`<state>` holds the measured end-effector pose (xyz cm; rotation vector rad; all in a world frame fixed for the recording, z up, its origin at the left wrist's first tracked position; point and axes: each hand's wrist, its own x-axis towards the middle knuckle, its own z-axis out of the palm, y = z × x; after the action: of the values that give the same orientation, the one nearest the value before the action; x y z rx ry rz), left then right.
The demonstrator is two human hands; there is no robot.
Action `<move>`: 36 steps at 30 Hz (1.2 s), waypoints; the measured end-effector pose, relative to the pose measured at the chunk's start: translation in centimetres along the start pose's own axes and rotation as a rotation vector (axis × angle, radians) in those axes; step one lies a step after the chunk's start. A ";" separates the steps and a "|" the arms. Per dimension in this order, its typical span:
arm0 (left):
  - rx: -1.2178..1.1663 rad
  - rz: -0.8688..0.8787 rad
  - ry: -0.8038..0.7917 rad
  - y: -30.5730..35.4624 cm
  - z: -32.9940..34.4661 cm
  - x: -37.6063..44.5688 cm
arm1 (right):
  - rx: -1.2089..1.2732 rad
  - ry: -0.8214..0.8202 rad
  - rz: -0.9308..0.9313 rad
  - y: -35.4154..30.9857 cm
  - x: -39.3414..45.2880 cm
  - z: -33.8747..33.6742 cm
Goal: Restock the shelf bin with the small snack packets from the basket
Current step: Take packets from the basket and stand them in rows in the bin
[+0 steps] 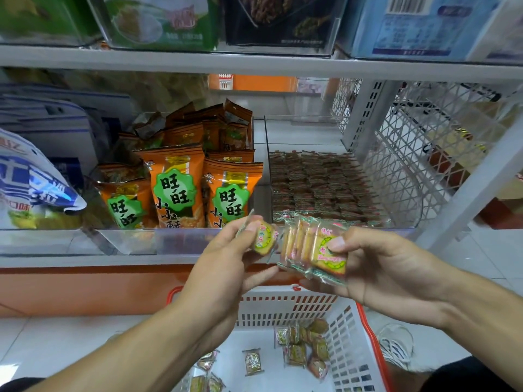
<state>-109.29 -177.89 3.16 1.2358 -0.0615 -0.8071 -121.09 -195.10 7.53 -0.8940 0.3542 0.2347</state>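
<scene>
Basket [368, 349] below; left hand [226, 256] pinches one packet [264, 237], right hand [376, 258] grips a stack [311, 250]. Light, crinkly, slippery wrappers; hold flat sides.

Bright, even shop light with soft, blurry edges

Light is coming from above and spreading evenly, so shadows are staying faint, with only a darker patch sitting deep under the upper shelf [254, 66]. The clear bin front [169, 239] is shining with pale glare, and the orange snack bags [175, 188] are glinting a little. The wide lens is bending the shelf lines and stretching the arms near the bottom corners. The boxes on the top shelf [424, 24] are looking smeary and out of focus, while the middle is looking fairly sharp.
</scene>
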 end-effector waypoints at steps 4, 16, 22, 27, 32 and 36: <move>0.035 0.089 -0.011 0.3 0.3 -0.4 | 0.035 0.100 -0.017 1.5 0.8 0.2; -0.205 0.105 0.077 1.1 0.5 -0.1 | 0.137 -0.011 -0.190 1.9 1.7 1.1; -0.135 0.076 0.090 1.1 1.1 0.2 | 0.059 0.006 -0.263 2.2 2.2 2.1; -0.229 0.021 0.039 0.9 1.2 0.1 | -0.214 0.120 -0.395 2.5 2.5 1.8; -0.318 -0.134 -0.190 0.7 1.7 -0.2 | -0.916 0.132 -0.575 2.9 1.8 1.8; -0.356 -0.205 -0.241 0.3 2.1 0.0 | -1.266 0.119 -0.659 3.1 1.6 2.1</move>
<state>-110.08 -179.58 4.14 0.8137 0.0142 -1.0914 -120.24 -191.52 5.87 -2.2154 -0.0463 -0.2627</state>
